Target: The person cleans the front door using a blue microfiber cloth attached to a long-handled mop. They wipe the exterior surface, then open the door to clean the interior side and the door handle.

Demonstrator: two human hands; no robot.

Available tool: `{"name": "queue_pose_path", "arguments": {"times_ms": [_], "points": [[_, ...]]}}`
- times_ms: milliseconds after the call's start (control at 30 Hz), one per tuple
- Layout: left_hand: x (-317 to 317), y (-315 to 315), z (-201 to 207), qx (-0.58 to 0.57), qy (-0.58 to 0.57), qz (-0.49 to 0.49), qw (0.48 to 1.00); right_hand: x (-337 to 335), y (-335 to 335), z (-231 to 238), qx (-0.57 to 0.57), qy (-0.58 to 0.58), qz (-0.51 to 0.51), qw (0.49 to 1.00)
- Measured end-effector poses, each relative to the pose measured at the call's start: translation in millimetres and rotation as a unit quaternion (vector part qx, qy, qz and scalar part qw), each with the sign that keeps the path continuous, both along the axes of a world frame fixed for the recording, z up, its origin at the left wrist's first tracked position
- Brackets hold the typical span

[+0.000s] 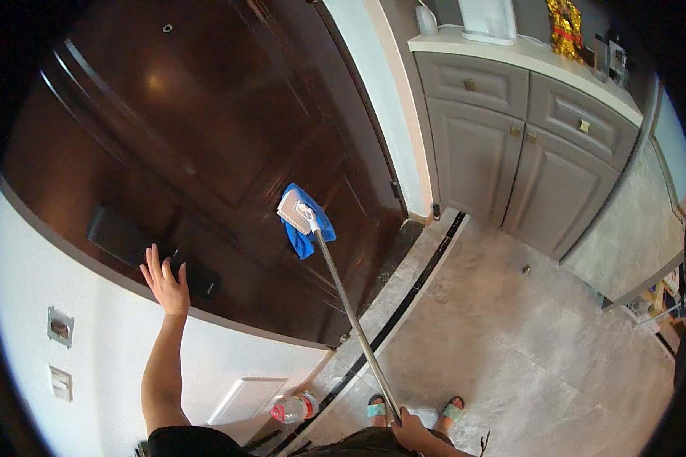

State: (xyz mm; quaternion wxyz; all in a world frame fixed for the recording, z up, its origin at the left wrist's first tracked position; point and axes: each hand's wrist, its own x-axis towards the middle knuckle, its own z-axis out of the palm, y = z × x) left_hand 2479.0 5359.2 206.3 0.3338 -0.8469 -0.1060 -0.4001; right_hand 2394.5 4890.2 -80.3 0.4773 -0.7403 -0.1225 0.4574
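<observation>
My right hand (pixel 418 432), low in the picture, is wrapped round the metal pole of a flat mop (pixel 351 312). The pole runs up and away to a pale head (pixel 292 209) with a blue cloth (pixel 300 244) spread under it. Head and cloth rest against the lower part of a dark brown panelled door (pixel 229 137). My left hand (pixel 165 282) is open, its fingers spread, beside the black lock panel (pixel 118 234) near the door's edge. Whether its fingers touch the door, I cannot tell.
A grey cabinet (pixel 476 145) with a light countertop stands at the right. On the left white wall are a switch (pixel 60 383) and a square plate (pixel 60 327). A clear bottle with a red cap (pixel 293 408) stands on the floor by a black threshold strip (pixel 404 306).
</observation>
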Motion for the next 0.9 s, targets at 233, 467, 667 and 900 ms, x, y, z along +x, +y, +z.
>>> {"name": "queue_pose_path", "arguments": {"times_ms": [233, 467, 667, 900], "points": [[6.2, 22.9, -4.9, 0.003, -0.014, -0.082, 0.997, 24.2, 87.3, -29.7, 0.014, -0.096, -0.089, 0.991], [8.5, 31.4, -4.0, 0.016, -0.02, -0.122, 0.992, 53.2, 130.8, -7.4, 0.05, -0.09, -0.161, 0.982], [10.7, 27.9, -4.9, -0.016, -0.036, -0.144, 0.989, -37.4, 105.8, -8.0, -0.019, -0.098, -0.054, 0.994], [9.5, 23.2, -7.0, -0.011, -0.039, -0.15, 0.988, -4.5, 124.9, 6.0, 0.0, -0.129, -0.121, 0.984]]}}
